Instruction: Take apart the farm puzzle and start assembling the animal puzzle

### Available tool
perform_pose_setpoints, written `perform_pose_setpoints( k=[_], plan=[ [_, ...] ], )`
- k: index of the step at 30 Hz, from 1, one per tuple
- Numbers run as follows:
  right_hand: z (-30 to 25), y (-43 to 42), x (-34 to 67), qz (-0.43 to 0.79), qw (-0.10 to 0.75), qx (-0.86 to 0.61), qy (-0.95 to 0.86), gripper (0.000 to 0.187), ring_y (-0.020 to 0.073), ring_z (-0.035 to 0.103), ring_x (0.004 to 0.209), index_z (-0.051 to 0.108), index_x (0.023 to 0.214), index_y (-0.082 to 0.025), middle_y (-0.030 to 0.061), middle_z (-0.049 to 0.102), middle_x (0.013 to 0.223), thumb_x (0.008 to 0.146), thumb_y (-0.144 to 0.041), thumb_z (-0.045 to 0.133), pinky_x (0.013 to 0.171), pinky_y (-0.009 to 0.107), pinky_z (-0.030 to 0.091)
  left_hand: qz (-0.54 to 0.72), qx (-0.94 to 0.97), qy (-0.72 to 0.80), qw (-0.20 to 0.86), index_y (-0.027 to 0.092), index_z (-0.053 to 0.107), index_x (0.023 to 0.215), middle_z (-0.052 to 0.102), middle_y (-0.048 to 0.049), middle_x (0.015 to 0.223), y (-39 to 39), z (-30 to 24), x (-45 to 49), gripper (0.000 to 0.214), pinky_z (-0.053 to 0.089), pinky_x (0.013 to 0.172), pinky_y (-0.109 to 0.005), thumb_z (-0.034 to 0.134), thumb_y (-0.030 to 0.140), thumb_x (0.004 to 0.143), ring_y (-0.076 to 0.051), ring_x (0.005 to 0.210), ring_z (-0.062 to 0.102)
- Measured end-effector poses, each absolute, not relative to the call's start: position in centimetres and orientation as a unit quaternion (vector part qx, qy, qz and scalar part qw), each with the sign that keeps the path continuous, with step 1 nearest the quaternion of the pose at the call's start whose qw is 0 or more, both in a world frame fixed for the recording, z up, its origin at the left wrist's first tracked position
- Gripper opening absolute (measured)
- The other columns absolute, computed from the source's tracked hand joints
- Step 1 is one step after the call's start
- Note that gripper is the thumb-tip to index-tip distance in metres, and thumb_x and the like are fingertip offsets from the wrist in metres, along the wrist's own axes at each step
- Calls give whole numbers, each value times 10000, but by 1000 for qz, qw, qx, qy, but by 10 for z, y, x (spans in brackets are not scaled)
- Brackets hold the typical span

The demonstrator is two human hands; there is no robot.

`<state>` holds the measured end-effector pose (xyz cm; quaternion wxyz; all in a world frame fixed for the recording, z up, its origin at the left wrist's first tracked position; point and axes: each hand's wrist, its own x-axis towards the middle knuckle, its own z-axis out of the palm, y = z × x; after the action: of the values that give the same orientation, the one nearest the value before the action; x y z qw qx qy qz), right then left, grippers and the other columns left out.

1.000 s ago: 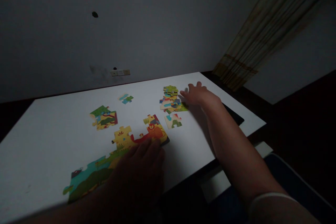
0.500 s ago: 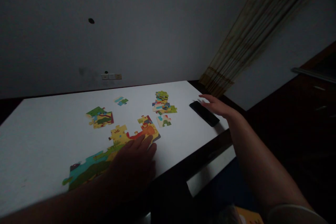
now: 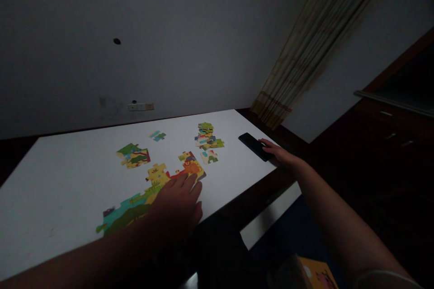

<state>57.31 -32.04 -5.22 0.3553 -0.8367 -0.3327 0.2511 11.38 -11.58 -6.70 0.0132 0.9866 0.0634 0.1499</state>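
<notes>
My left hand [image 3: 178,201] lies flat with fingers stretched over the partly joined jigsaw puzzle [image 3: 127,214], near its lion piece [image 3: 191,165]. The hand and forearm cover part of the puzzle's lower side. On the right of the table, my right hand [image 3: 280,153] has its fingers closed about the near right end of a flat black phone [image 3: 252,144], which lies on the surface. Between the hands sit a stack of puzzle pieces [image 3: 205,133] and a loose piece [image 3: 210,157].
The white table [image 3: 68,180] holds a joined cluster of pieces [image 3: 134,156] and a small blue-green piece [image 3: 158,136] farther back. A wall with sockets [image 3: 140,107] stands behind, a curtain [image 3: 288,58] at right. Below the table edge is an orange box [image 3: 317,273].
My right hand has come down from above the phone onto its right end. My left hand stays on the puzzle. The whole view has shifted slightly.
</notes>
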Motion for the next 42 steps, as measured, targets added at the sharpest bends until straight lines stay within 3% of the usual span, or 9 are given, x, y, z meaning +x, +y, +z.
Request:
perform_pose_setpoints(
  k=[3,5,11,16,23,29,34,39,42],
  plan=[
    [-51,-325,575,234,379,-843,-303,815,384,528,1676,639,1688,-385,17,605,1780,915,-638,603,1407,596,406,162,985,56,18,131,784,1269,788,-242,1378,-117,-66,113,347,664,1022,-642,644,223,965,-441,1287,729],
    [-49,-328,575,231,362,-848,-311,795,356,523,1681,627,1701,-374,26,583,1797,940,-599,594,1404,581,408,167,984,58,22,123,785,1247,783,-252,1384,-117,-65,113,330,664,1005,-646,631,204,967,-443,1272,734],
    [-49,-323,573,155,231,-893,-354,779,321,256,1808,665,1667,-428,-9,478,1870,910,-607,629,1488,547,143,178,982,54,16,142,778,1188,792,-234,1341,-118,-64,114,288,665,972,-605,641,209,944,-411,1235,740],
    [-45,-323,572,173,216,-886,-373,773,309,219,1820,657,1675,-406,10,460,1882,931,-612,627,1486,544,108,171,984,52,7,138,781,1222,794,-235,1349,-117,-63,113,312,666,987,-619,652,217,949,-418,1246,743],
    [-35,-333,571,209,255,-867,-373,716,333,369,1769,569,1755,-306,80,384,1918,1079,-532,492,1414,519,320,176,983,48,8,137,781,1194,792,-244,1330,-117,-66,113,293,678,979,-641,647,223,948,-430,1240,745],
    [-35,-330,578,211,223,-871,-384,723,308,220,1818,640,1695,-282,121,335,1937,987,-425,668,1452,484,176,175,983,49,-1,144,781,1204,794,-233,1333,-117,-64,113,305,675,977,-624,650,251,950,-420,1226,746],
    [-27,-328,576,210,175,-873,-403,708,305,245,1813,614,1725,-256,155,314,1939,1042,-439,649,1434,511,244,179,983,48,6,160,777,1177,796,-223,1324,-117,-63,112,281,670,976,-612,638,239,947,-403,1220,740],
    [-27,-331,580,222,213,-866,-394,685,295,293,1798,644,1709,-267,123,350,1928,1044,-433,634,1408,472,301,178,983,43,14,131,781,1196,789,-251,1321,-117,-63,113,314,672,980,-655,620,233,947,-426,1221,739],
    [-29,-334,584,248,269,-849,-381,550,281,367,1771,772,1571,-302,66,407,1907,1076,-432,572,1374,448,363,173,984,50,11,140,781,1190,793,-237,1322,-117,-63,113,304,674,993,-643,629,230,943,-420,1223,743]
  ],
)
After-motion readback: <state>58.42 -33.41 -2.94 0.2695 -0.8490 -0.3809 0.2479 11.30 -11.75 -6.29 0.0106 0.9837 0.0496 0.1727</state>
